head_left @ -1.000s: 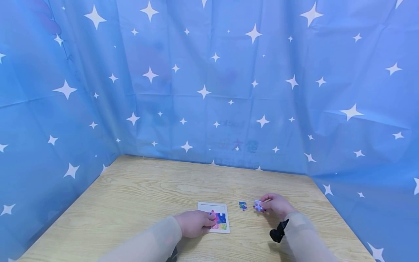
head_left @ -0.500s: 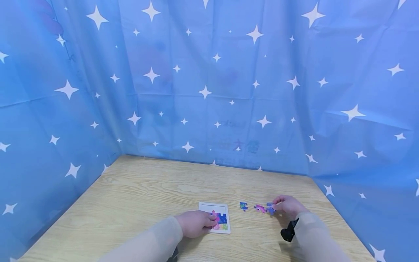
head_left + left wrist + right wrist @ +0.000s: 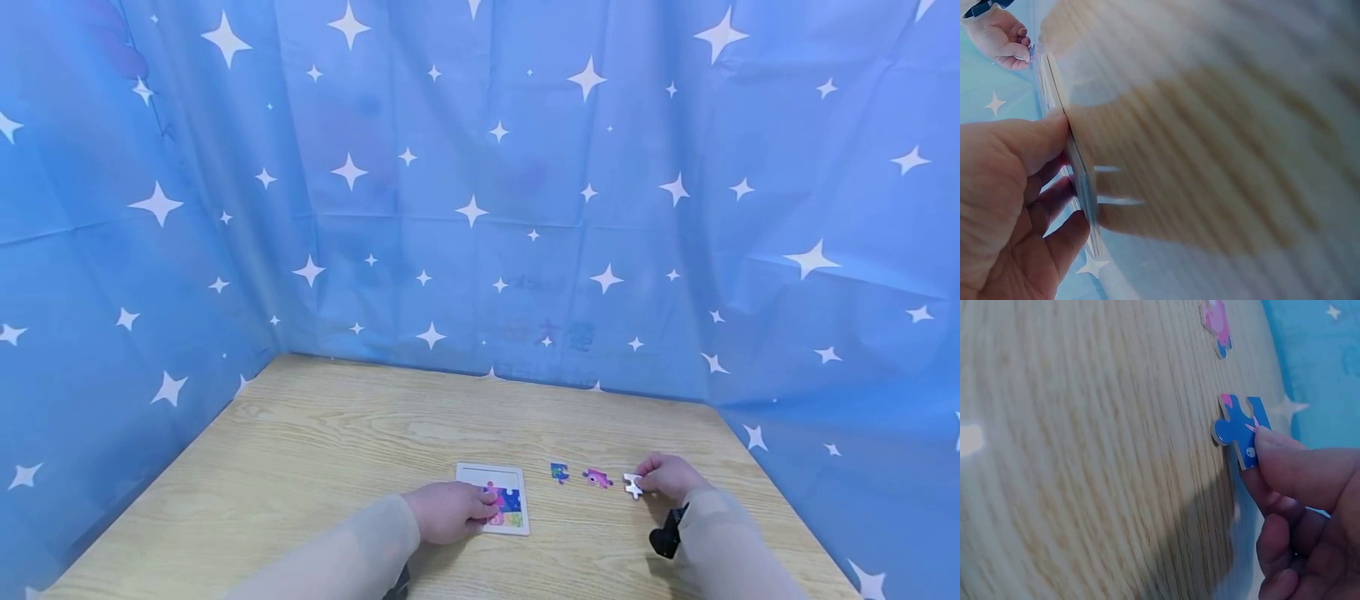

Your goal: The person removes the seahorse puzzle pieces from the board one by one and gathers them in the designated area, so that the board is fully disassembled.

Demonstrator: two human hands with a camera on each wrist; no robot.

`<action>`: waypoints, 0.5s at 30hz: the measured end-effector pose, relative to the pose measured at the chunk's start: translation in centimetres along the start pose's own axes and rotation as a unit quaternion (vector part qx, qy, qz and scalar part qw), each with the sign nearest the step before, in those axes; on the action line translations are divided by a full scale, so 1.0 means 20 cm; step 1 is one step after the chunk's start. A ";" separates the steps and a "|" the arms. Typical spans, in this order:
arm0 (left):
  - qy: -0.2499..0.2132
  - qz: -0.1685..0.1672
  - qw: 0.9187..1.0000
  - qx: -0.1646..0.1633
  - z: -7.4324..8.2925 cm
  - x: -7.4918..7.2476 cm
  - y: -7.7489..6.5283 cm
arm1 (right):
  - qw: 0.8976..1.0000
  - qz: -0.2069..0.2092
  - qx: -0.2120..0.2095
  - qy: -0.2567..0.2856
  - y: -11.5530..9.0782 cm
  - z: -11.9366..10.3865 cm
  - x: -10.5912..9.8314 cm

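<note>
My left hand (image 3: 448, 512) lies over the left part of a white-framed puzzle board (image 3: 491, 476). In the left wrist view my left hand (image 3: 1013, 181) holds the board's edge (image 3: 1085, 187), thumb and fingers bent against it. Pink, blue and yellow-green pieces show inside the frame, partly covered by the fingers. My right hand (image 3: 671, 477) pinches a blue puzzle piece (image 3: 1241, 428) between thumb and forefinger, low over the wooden table. In the head view that puzzle piece (image 3: 632, 486) looks whitish from glare.
Left of the held piece lies a pink puzzle piece (image 3: 597, 477) with an eye on it, and beyond it a blue-green puzzle piece (image 3: 559, 472). A blue curtain (image 3: 480, 167) with white stars stands behind the wooden table (image 3: 375, 433) and along its sides.
My right hand has moved right with the blue puzzle piece, away from the pink piece, which now lies separate on the table. The left hand stays on the board.
</note>
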State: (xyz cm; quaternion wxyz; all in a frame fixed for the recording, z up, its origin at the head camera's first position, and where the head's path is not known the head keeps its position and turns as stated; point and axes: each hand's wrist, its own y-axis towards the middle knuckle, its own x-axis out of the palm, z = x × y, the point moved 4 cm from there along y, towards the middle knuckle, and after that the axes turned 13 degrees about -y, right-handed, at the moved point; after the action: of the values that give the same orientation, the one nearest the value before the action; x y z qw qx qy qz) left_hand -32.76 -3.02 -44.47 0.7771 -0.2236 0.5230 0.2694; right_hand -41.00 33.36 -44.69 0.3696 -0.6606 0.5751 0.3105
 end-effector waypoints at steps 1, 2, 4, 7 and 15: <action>0.001 0.001 1.000 0.001 0.00 0.00 0.00 | 1.000 0.005 0.003 -0.007 0.00 0.01 0.00; 0.003 0.001 1.000 0.001 0.00 0.00 0.00 | 1.000 0.008 0.002 -0.018 0.01 0.01 0.00; 0.004 0.001 1.000 0.001 0.00 0.00 0.00 | 0.999 0.010 0.010 -0.030 0.01 0.02 0.00; 0.006 0.002 1.000 0.002 0.00 0.00 0.00 | 0.999 0.009 0.015 -0.048 0.01 0.03 0.00; 0.000 -0.001 1.000 0.005 0.00 0.00 0.00 | 0.997 0.027 0.005 -0.067 0.01 0.03 0.01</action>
State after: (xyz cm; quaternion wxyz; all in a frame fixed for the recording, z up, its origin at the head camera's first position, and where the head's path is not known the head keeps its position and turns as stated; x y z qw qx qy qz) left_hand -32.74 -3.04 -44.39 0.7785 -0.2199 0.5243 0.2658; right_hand -41.23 33.71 -45.22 0.4023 -0.6209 0.5679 0.3608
